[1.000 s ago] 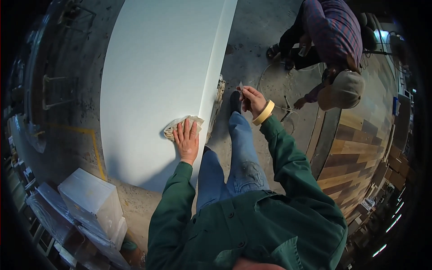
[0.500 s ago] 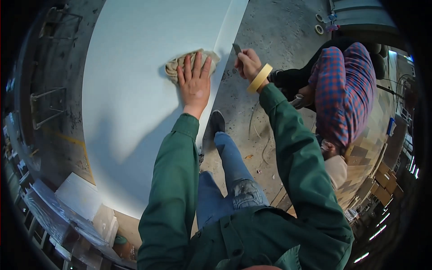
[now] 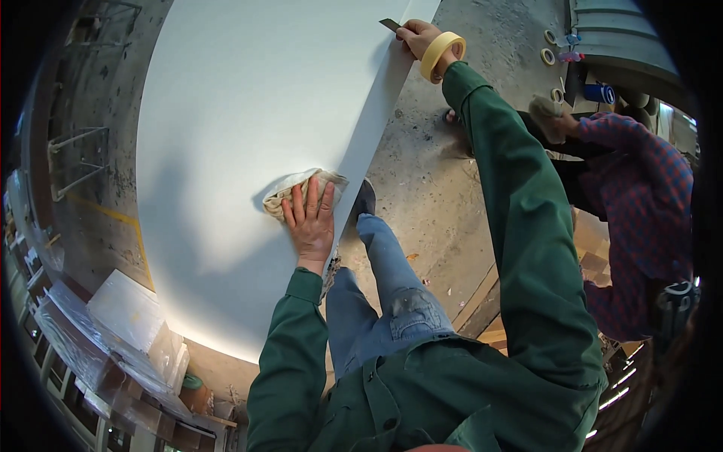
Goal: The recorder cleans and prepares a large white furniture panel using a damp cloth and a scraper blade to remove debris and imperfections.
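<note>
My left hand (image 3: 310, 226) lies with fingers stretched out over a crumpled beige rag (image 3: 280, 197), pressing it against a large pale board (image 3: 226, 98) near the right edge. At the far right edge of that board, my right hand (image 3: 416, 38) is closed on a thin dark blade (image 3: 390, 25), its tip pointing left over the surface. Whether the blade has a handle is hidden by the fingers. A roll of yellowish tape (image 3: 435, 59) hangs around my right wrist like a bracelet.
To the right, a co-worker in a checked shirt (image 3: 640, 203) bends close by, holding a rag (image 3: 547, 119). Tape rolls (image 3: 547, 56) lie on the concrete floor (image 3: 482, 30). Wrapped panels (image 3: 124, 309) are stacked lower left, and a metal frame (image 3: 79, 162) stands left.
My left hand and the rag have slid nearer to me along the board. My right hand has moved away, bringing the blade over the board's edge. The co-worker has shifted right, arm now extended.
</note>
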Available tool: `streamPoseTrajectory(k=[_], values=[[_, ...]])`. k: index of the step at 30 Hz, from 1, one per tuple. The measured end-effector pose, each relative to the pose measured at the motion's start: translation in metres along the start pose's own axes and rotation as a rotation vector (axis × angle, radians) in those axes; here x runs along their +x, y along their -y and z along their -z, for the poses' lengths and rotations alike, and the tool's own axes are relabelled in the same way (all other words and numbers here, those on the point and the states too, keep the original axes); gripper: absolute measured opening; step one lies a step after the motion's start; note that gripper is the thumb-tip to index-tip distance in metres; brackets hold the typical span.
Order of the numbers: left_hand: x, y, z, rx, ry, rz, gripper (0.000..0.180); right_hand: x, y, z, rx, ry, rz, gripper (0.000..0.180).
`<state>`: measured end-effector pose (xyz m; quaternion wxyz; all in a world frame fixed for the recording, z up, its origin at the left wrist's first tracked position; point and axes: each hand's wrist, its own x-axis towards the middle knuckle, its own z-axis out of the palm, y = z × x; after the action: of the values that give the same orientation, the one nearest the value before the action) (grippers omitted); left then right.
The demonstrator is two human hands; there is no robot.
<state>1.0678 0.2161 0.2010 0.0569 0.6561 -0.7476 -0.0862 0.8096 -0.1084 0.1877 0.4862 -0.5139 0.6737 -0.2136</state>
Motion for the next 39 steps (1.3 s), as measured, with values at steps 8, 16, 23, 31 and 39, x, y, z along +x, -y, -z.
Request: streamPoseTrajectory(k=[8, 16, 23, 31, 39], values=[[-0.002, -0.001, -0.012, 0.016, 0.05, 0.026, 0.062, -0.03, -0.024, -0.034, -0.124, 0.009, 0.049, 0.023], [-0.032, 0.013, -0.03, 0.002, 0.144, 0.062, 0.065, -0.08, -0.051, -0.088, -0.143, 0.045, 0.078, 0.019], [-0.066, 0.026, -0.053, 0.003, 0.185, 0.105, 0.066, -0.114, -0.096, -0.146, -0.13, 0.029, 0.176, 0.014], [-0.133, 0.048, -0.068, 0.065, 0.247, 0.16, 0.059, -0.184, -0.131, -0.211, -0.068, 0.084, 0.216, 0.014], [-0.154, 0.047, -0.053, 0.13, 0.357, 0.156, 0.06, -0.237, -0.143, -0.218, 0.153, 0.405, -0.037, 0.017]])
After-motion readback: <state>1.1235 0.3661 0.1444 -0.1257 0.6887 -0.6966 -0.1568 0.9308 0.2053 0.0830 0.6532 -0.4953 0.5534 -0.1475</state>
